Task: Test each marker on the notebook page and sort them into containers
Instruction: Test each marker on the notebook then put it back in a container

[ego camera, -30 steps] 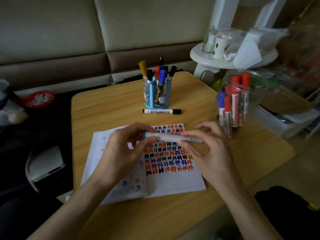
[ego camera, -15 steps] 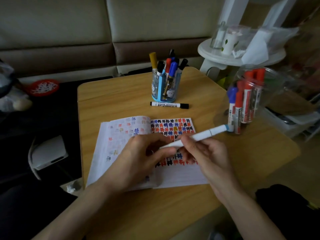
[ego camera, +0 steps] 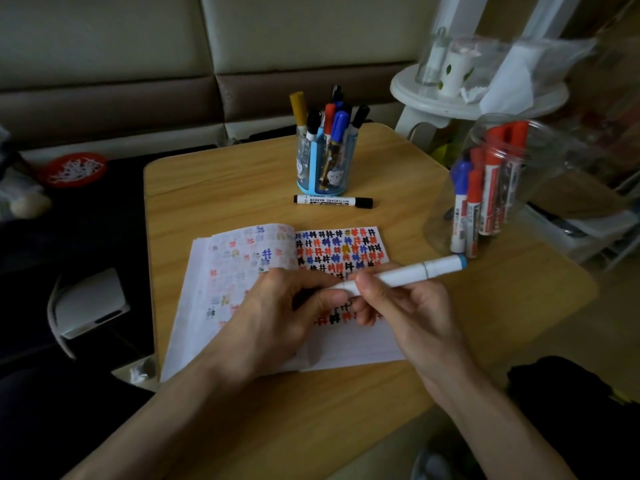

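**A:** Our right hand (ego camera: 405,306) pinches the white plastic marker with a blue end cap (ego camera: 408,271) between thumb and fingertips, close to its lower end. Our left hand (ego camera: 277,313) lies curled on the open paper notebook with coloured hash marks (ego camera: 346,344), its thumb against that same lower end.

**B:** Does the left one hold a cap?

**A:** We cannot tell, because the curled fingers hide whatever is inside.

**B:** Which way does the marker lie?

**A:** Its long axis runs from the centre of the frame up and to the right. The blue end points at the clear plastic jar of red and blue markers (ego camera: 502,188) at the right edge. The writing end is hidden between our hands, low over the right-hand page, so we cannot say whether it touches paper.

**B:** So the test stroke belongs to the right hand, we judge, with bare paper just below the last row, at lower centre.

**A:** For sorting, the jar is on the right hand's side, near the blue end. The blue-framed clear pen holder (ego camera: 323,168) stands well apart at upper centre, beyond the black-capped whiteboard marker (ego camera: 332,201) lying on the light wooden table (ego camera: 214,188).
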`<state>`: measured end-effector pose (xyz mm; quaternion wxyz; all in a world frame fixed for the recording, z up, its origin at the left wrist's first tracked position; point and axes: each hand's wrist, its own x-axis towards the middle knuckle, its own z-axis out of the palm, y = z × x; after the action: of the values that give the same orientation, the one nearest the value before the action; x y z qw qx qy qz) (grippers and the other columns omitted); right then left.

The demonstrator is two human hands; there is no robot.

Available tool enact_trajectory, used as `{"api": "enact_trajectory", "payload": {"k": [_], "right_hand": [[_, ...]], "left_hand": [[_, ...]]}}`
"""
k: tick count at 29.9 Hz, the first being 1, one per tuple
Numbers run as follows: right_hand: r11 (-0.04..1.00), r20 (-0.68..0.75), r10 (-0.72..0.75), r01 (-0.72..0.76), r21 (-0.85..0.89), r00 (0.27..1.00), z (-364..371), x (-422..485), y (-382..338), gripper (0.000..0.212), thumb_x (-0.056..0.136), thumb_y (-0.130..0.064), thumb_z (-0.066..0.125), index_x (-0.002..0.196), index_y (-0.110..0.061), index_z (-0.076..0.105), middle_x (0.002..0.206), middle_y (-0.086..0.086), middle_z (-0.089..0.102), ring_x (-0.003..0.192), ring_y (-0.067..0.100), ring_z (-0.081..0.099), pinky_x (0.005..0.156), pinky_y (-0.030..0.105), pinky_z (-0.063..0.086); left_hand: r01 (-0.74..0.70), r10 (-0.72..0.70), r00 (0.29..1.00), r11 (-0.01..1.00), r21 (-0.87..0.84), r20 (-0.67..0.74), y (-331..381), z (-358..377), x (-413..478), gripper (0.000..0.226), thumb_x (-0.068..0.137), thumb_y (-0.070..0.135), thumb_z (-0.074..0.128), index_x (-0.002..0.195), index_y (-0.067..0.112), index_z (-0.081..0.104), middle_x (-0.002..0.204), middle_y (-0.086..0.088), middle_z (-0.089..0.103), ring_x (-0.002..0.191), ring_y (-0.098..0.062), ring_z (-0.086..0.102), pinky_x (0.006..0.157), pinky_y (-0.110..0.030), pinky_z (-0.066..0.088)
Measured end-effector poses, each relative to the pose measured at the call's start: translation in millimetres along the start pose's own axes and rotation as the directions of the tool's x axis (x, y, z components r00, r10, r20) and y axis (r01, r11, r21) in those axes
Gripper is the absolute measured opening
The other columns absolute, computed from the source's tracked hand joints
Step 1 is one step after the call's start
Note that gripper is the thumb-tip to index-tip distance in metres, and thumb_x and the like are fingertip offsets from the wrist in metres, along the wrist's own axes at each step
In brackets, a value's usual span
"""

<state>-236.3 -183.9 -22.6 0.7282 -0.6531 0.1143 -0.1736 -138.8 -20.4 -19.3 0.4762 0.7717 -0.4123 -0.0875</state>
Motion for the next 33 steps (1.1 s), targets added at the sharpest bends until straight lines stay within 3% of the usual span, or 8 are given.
{"api": "enact_trajectory", "payload": {"k": [5,12,16,21,25,29,33], "right_hand": [[1.0,-0.041,-0.006,0.005,-0.006,0.999,-3,-2,0,0.021,0.088,-0.021,0.072,0.093,0.0,0.077,0.075,0.019,0.073,0.066,0.025,0.069,0.063,0.027,0.058],[0.999,-0.072,0.034,-0.031,0.04,0.997,-1,-3,-2,0.03,0.087,-0.029,0.072,0.091,0.0,0.076,0.077,0.013,0.072,0.069,0.021,0.066,0.066,0.027,0.057],[0.999,-0.113,0.049,-0.048,0.014,0.992,4,-2,0,0.032,0.09,-0.034,0.072,0.085,-0.002,0.073,0.068,0.006,0.065,0.062,0.014,0.059,0.058,0.022,0.051],[0.997,-0.067,0.06,-0.062,-0.037,0.996,2,-2,-1,0.042,0.095,-0.032,0.068,0.079,0.007,0.065,0.062,0.004,0.058,0.055,0.012,0.052,0.051,0.019,0.043],[0.997,-0.062,0.08,-0.081,-0.007,0.995,2,-1,-1,0.03,0.095,-0.026,0.069,0.073,-0.006,0.07,0.059,0.0,0.051,0.053,0.005,0.047,0.049,0.015,0.039],[0.993,-0.061,0.121,-0.121,0.014,0.991,2,-3,-2,0.035,0.094,-0.028,0.069,0.081,0.004,0.068,0.059,0.0,0.05,0.051,0.007,0.043,0.048,0.015,0.037],[0.993,-0.067,0.113,-0.112,0.023,0.991,4,-2,-5,0.028,0.093,-0.026,0.07,0.074,-0.007,0.069,0.057,0.001,0.048,0.049,0.008,0.041,0.046,0.016,0.035]], "left_hand": [[-0.002,0.001,0.997,1.0,-0.01,-0.077,1,6,1,0.03,0.088,0.053,0.057,0.104,0.037,0.077,0.086,0.02,0.074,0.076,-0.003,0.069,0.062,-0.014,0.048],[-0.032,0.039,0.992,0.998,0.057,-0.12,5,10,4,0.023,0.093,0.049,0.06,0.105,0.038,0.076,0.084,0.012,0.074,0.075,-0.015,0.069,0.066,-0.038,0.053],[-0.052,0.079,0.986,0.981,0.187,-0.144,5,17,3,0.021,0.095,0.045,0.065,0.106,0.03,0.074,0.086,0.015,0.072,0.076,-0.004,0.066,0.066,-0.03,0.052],[-0.127,0.139,0.99,0.964,0.236,-0.036,8,12,-1,0.022,0.101,0.044,0.057,0.108,0.028,0.07,0.092,0.017,0.067,0.083,0.001,0.062,0.07,-0.014,0.046],[-0.112,0.137,0.987,0.958,0.263,-0.08,6,14,-4,0.023,0.101,0.041,0.056,0.101,0.023,0.071,0.084,0.012,0.067,0.073,-0.005,0.061,0.063,-0.022,0.047],[-0.095,0.125,0.987,0.963,0.252,-0.103,6,14,-5,0.016,0.099,0.036,0.063,0.099,0.024,0.073,0.079,0.014,0.066,0.068,-0.003,0.059,0.06,-0.014,0.042],[-0.096,0.127,0.985,0.966,0.241,-0.116,6,13,-5,0.023,0.099,0.041,0.06,0.098,0.022,0.074,0.078,0.011,0.067,0.067,-0.006,0.06,0.059,-0.02,0.046]]}}
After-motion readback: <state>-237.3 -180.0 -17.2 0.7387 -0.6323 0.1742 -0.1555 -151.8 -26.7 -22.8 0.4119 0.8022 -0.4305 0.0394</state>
